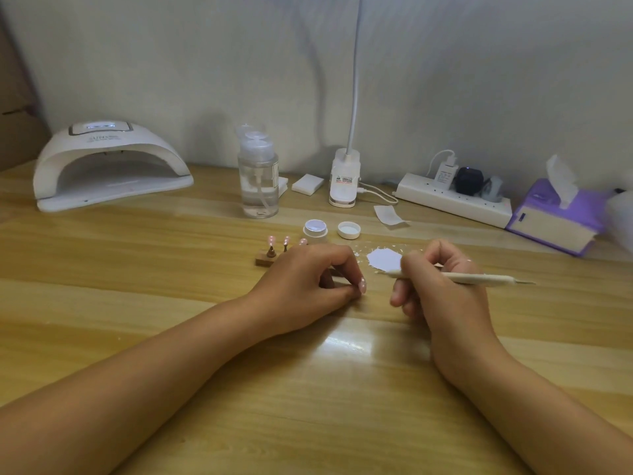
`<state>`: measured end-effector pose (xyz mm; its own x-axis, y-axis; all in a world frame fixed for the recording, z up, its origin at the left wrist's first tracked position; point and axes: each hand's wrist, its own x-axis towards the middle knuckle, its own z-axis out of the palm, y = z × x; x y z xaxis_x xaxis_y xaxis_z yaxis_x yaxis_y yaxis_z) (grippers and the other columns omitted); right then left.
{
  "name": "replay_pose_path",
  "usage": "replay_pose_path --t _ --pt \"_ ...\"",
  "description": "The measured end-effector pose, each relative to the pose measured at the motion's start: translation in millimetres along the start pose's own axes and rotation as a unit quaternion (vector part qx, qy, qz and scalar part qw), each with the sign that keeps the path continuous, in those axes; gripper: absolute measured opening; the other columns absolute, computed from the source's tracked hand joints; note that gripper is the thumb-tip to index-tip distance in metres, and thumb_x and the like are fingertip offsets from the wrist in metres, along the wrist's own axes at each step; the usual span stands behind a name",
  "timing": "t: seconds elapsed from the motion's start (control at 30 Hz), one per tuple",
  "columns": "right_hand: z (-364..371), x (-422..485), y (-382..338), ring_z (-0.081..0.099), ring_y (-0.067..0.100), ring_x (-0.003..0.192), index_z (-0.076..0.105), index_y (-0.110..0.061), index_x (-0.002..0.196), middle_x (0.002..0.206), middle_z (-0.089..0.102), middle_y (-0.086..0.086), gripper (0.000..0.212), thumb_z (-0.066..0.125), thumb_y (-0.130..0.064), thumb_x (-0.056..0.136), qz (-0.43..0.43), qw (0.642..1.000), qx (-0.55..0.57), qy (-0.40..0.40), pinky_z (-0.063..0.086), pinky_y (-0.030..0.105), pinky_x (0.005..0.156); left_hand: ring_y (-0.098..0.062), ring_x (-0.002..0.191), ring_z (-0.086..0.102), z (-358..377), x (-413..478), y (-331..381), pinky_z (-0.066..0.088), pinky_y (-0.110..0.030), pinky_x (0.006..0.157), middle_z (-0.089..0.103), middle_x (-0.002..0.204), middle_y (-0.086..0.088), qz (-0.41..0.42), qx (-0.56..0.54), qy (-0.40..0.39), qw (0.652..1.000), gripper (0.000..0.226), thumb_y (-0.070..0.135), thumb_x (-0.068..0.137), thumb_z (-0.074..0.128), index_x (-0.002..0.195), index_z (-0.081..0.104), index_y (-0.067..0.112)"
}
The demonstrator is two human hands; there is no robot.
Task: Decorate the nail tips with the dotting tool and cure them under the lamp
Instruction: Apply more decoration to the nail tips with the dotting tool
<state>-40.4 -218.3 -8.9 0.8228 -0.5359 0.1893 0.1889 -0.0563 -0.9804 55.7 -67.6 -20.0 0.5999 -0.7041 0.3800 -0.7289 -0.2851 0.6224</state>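
My left hand [308,282] pinches a pink nail tip [362,286] between thumb and fingers, low over the wooden table. My right hand [435,286] grips a cream dotting tool [479,278] like a pen, its metal point aimed left toward a small white palette [383,260] speckled with white bits. Behind my left hand, a wooden stand [265,259] holds three more pink nail tips [286,240]. An open white gel pot [315,230] and its lid [348,230] sit just beyond. The white curing lamp [113,166] stands at the far left.
A clear pump bottle [258,180], white pads [307,184] and a clip desk light [344,180] line the back. A power strip [452,197] and a purple tissue box [555,217] are at the right. A paper scrap [388,216] lies near the lid.
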Motion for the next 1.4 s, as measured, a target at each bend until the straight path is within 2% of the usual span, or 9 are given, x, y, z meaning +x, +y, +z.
replay_pose_path --t 0.2,0.37,0.47,0.6,0.83,1.07,1.13,1.33,1.4 --pt "-13.5 15.3 -7.8 0.048 0.004 0.045 0.047 -0.017 0.085 0.05 0.056 -0.002 0.02 0.064 -0.023 0.095 -0.064 0.996 -0.002 0.066 0.037 0.015 0.041 -0.002 0.056 0.057 0.2 -1.1 -0.9 0.034 -0.009 0.06 0.063 0.076 0.032 -0.001 -0.007 -0.002 1.0 0.015 0.014 0.084 0.074 0.081 0.069 0.027" --pt "-27.8 28.1 2.0 0.054 0.007 0.048 0.055 -0.015 0.083 0.07 0.073 0.003 0.021 0.062 -0.03 0.096 -0.007 0.994 -0.088 0.064 0.037 0.017 0.04 0.0 0.056 0.057 0.8 -2.5 0.2 0.031 -0.007 0.067 0.064 0.076 0.032 -0.011 0.0 -0.003 1.0 0.013 0.013 0.085 0.074 0.081 0.07 0.025" --pt "-28.5 31.6 6.1 0.051 0.007 0.041 0.053 -0.015 0.079 0.056 0.068 0.004 0.03 0.056 -0.039 0.098 0.035 0.992 -0.095 0.076 0.035 0.019 0.038 -0.004 0.061 0.061 0.5 -2.7 2.2 0.034 -0.023 0.086 0.072 0.086 0.019 -0.025 -0.009 -0.009 1.0 0.015 0.015 0.085 0.072 0.081 0.069 0.029" --pt "-26.6 31.6 11.6 0.044 0.004 0.04 0.051 -0.014 0.072 0.043 0.051 -0.003 0.048 0.052 -0.056 0.094 -0.009 0.984 -0.164 0.071 0.036 0.027 0.052 -0.009 0.065 0.065 -0.4 -2.8 4.7 0.038 -0.024 0.078 0.075 0.09 0.011 -0.028 -0.019 -0.013 0.999 0.022 0.015 0.085 0.071 0.078 0.065 0.035" --pt "-27.4 32.9 15.6 0.052 0.008 0.043 0.06 -0.016 0.083 0.061 0.07 0.003 0.02 0.058 -0.032 0.094 -0.007 0.984 -0.176 0.02 0.036 0.02 0.042 -0.002 0.058 0.058 0.4 -3.1 1.3 0.034 -0.013 0.07 0.072 0.091 0.024 -0.027 -0.013 -0.015 0.999 0.013 0.017 0.085 0.072 0.082 0.069 0.029" --pt "-26.5 31.0 17.1 0.06 0.0 0.05 0.055 -0.017 0.083 0.065 0.073 -0.006 0.015 0.061 -0.029 0.09 -0.008 0.968 -0.251 -0.011 0.043 0.03 0.06 0.0 0.057 0.057 1.0 -3.2 1.0 0.03 -0.01 0.069 0.068 0.082 0.029 -0.025 -0.002 -0.014 1.0 0.014 0.02 0.085 0.074 0.082 0.069 0.032" --pt "-26.8 31.7 17.1 0.058 0.0 0.047 0.056 -0.017 0.081 0.063 0.073 -0.005 0.013 0.062 -0.025 0.089 -0.004 0.969 -0.247 -0.01 0.042 0.029 0.06 -0.001 0.057 0.057 1.4 -2.9 1.2 0.032 -0.015 0.075 0.068 0.08 0.03 -0.027 -0.005 -0.009 1.0 0.014 0.019 0.085 0.074 0.082 0.069 0.032" --pt "-26.8 31.4 14.6 0.058 0.001 0.045 0.058 -0.012 0.085 0.061 0.072 -0.003 0.017 0.064 -0.026 0.091 0.007 0.971 -0.237 -0.003 0.041 0.026 0.058 0.0 0.056 0.056 1.7 -2.2 1.8 0.044 -0.049 0.094 0.067 0.077 0.03 -0.031 -0.015 -0.005 0.999 0.01 0.019 0.086 0.074 0.083 0.07 0.029" --pt "-26.6 31.1 14.2 0.059 0.002 0.045 0.058 -0.011 0.085 0.061 0.072 -0.003 0.018 0.064 -0.027 0.091 0.008 0.972 -0.235 0.003 0.041 0.025 0.058 -0.001 0.056 0.057 1.0 -2.1 1.0 0.044 -0.044 0.09 0.07 0.084 0.027 -0.028 -0.022 -0.007 0.999 0.012 0.019 0.085 0.073 0.083 0.07 0.03"
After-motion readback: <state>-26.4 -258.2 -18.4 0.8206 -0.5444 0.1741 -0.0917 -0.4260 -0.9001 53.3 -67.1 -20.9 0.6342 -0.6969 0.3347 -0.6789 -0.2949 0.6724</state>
